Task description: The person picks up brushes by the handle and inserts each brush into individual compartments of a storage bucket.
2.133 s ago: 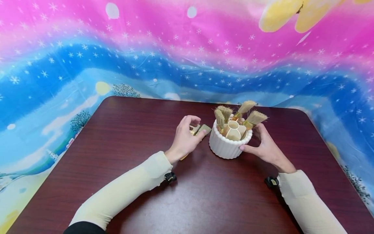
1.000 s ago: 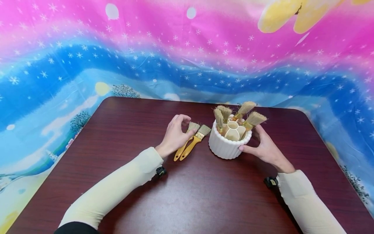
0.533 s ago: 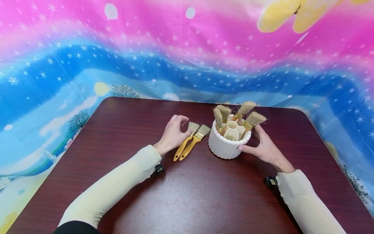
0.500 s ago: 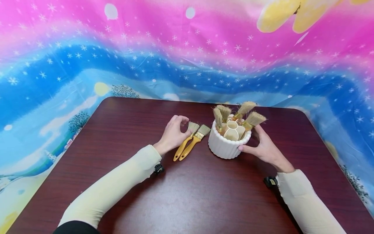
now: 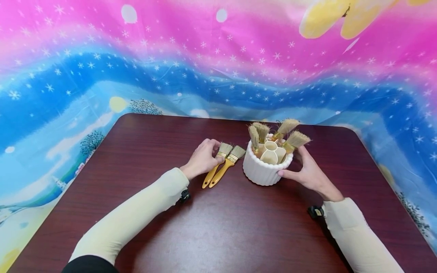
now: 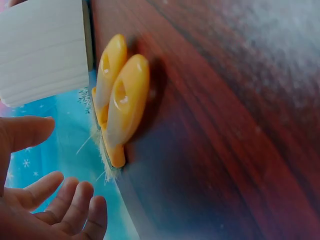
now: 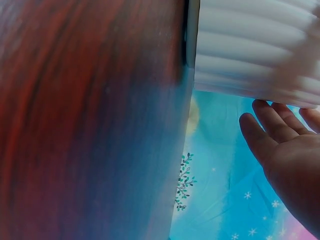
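Note:
Two flat paintbrushes with yellow handles lie side by side on the table, bristles pointing away. My left hand [image 5: 202, 157] is at the left paintbrush [image 5: 211, 176], its thumb and fingers spread on either side of the ferrule. Just right of it lies the other paintbrush [image 5: 222, 172]. In the left wrist view the hand has a wide gap between thumb and fingers, beyond the handle ends [image 6: 131, 92]. A white ribbed brush holder [image 5: 261, 170] stands upright, several brushes [image 5: 296, 139] in its compartments, bristles up. My right hand [image 5: 310, 174] holds its right side, fingertips against the wall [image 7: 250, 50].
The dark red wooden table [image 5: 218, 235] has rounded far corners. Behind and beside it hangs a pink and blue snowflake-printed cloth [image 5: 191, 68]. A small black wrist camera [image 5: 315, 212] sits under the right cuff.
My left hand first drew back left off the two paintbrushes, uncovering them, then dipped lower at the left one's ferrule. My right hand stays on the brush holder.

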`<state>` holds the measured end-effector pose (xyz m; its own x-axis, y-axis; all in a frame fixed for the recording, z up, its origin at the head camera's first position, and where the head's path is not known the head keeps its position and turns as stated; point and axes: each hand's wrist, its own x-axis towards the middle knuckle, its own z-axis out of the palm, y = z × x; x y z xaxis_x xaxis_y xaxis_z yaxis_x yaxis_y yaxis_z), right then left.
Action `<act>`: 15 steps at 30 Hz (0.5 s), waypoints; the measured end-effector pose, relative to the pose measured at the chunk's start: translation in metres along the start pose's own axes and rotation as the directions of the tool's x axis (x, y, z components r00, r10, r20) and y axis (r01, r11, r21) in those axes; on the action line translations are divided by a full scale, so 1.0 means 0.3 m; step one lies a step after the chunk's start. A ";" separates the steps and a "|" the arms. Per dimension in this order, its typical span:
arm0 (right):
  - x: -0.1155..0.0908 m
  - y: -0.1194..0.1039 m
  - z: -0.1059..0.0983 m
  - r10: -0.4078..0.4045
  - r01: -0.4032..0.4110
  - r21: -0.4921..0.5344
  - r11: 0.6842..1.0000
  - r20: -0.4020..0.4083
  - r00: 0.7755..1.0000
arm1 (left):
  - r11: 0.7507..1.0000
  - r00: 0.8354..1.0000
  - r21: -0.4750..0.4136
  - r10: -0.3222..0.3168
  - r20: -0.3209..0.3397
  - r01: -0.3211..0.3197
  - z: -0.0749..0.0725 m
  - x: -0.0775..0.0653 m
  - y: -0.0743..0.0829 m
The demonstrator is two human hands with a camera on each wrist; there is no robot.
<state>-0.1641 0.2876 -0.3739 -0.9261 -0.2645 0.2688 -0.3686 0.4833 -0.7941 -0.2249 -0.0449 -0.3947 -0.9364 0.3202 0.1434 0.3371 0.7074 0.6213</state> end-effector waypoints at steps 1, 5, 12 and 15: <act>0.002 0.016 0.000 0.002 -0.002 0.001 1.000 0.000 1.000 | 1.000 1.000 0.013 -0.002 0.007 0.002 0.001 0.002 0.000; 0.007 0.066 -0.001 0.010 -0.010 -0.001 1.000 -0.005 1.000 | 0.998 0.999 0.067 -0.010 0.034 0.008 0.002 0.007 0.001; 0.007 0.072 -0.002 0.001 -0.001 -0.001 1.000 -0.007 1.000 | 0.991 0.996 0.135 -0.023 0.090 0.011 0.004 0.015 0.005; 0.010 0.069 -0.001 -0.004 0.004 -0.001 1.000 -0.005 1.000 | 0.989 0.995 0.151 -0.029 0.098 0.014 0.009 0.020 0.003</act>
<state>-0.1745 0.2970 -0.3893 -0.9249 -0.2624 0.2752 -0.3727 0.4827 -0.7925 -0.2300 -0.0407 -0.3954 -0.9318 0.3596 0.0492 0.3346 0.7987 0.5002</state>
